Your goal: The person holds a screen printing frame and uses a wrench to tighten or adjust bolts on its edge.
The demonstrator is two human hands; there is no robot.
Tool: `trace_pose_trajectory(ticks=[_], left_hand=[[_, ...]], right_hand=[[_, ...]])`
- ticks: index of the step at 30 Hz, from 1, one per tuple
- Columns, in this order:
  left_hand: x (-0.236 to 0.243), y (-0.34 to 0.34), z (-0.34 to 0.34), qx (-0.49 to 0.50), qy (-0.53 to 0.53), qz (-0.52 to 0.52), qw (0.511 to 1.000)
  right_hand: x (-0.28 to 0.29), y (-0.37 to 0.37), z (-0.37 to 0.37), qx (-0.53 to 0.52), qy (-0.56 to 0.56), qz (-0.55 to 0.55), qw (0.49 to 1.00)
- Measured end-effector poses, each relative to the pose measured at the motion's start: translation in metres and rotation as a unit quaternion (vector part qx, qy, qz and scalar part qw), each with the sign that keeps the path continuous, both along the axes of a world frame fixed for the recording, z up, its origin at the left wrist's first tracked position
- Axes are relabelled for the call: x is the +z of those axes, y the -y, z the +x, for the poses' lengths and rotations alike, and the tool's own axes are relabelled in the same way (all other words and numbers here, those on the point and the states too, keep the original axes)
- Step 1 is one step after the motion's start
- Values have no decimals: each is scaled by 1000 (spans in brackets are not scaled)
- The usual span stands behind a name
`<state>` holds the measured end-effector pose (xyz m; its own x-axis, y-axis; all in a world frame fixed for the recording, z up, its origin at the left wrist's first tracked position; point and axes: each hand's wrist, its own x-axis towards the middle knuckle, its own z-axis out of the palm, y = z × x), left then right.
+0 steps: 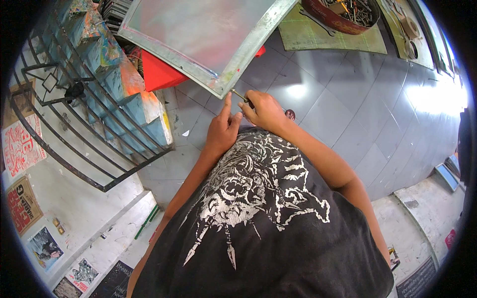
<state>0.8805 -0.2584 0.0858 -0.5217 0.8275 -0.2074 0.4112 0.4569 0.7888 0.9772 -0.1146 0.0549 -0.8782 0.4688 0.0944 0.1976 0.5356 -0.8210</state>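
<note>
A silkscreen frame with a scuffed metal border [201,85] and hazy pinkish mesh juts toward me, one corner pointing at my hands. My right hand [266,111] is closed around a thin metal rod-like tool [238,95], whose far end meets that corner. The part of the tool inside the fist is hidden, so its exact kind cannot be told. Just left of it is my left hand [222,130]. Its index finger stretches up to the tool's tip by the corner, with the thumb apart and the other fingers partly curled.
Something bright red [161,72] sits under the frame. Paint-splashed blue steps [131,114] and a black metal railing [104,186] stand at left. A round red tin [343,22] of small hardware, beside a wrench [318,22], rests on a green mat [330,42] at the back. Tape rolls [410,27] lie farther right.
</note>
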Motion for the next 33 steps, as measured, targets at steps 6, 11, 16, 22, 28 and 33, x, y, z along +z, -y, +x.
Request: trace_pose_trajectory(ticks=[6, 11, 16, 22, 28, 33], left_hand=[[-5, 0, 4, 16, 104, 22, 994], [-6, -3, 9, 43, 171, 37, 984], [-1, -3, 2, 44, 226, 24, 973], [2, -3, 0, 57, 256, 29, 965], [7, -4, -3, 55, 240, -10, 969], [10, -7, -3, 58, 237, -26, 969]], right_hand=[[0, -1, -2, 21, 6, 102, 995], [-5, 1, -3, 24, -2, 111, 994], [2, 2, -4, 9, 20, -4, 1000], [-4, 5, -4, -13, 22, -89, 996], [4, 7, -6, -40, 52, -160, 985], [-10, 9, -5, -69, 51, -227, 970]])
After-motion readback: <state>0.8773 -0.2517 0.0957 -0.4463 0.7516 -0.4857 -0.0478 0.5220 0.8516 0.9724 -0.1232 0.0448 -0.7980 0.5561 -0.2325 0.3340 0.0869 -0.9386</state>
